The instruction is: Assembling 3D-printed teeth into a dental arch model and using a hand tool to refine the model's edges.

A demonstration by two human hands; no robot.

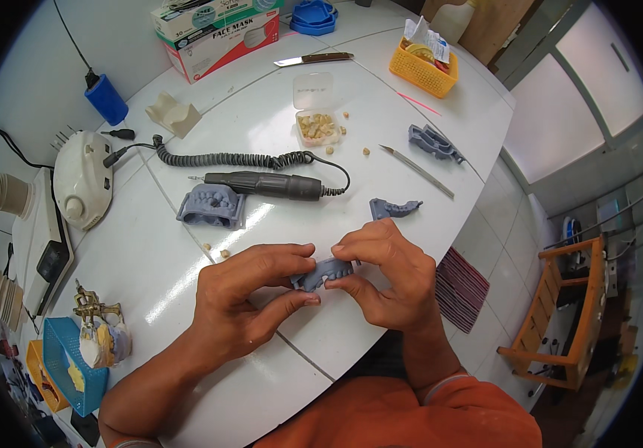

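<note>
Between my two hands, above the near part of the white table, is a grey dental model with a row of teeth. My left hand pinches its left end between thumb and fingers. At the other end, the thumb and fingers of my right hand close on it. Parts of the model are hidden behind my fingers. Just beyond lie another grey dental model on the left and a grey arch-shaped piece on the right. A black handpiece with a coiled cord rests behind the left model.
An open clear box holds small tooth-coloured pieces; several lie loose nearby. A thin carving tool, a knife, a grey model part and a yellow basket sit farther back. A white control unit and an articulator stand left.
</note>
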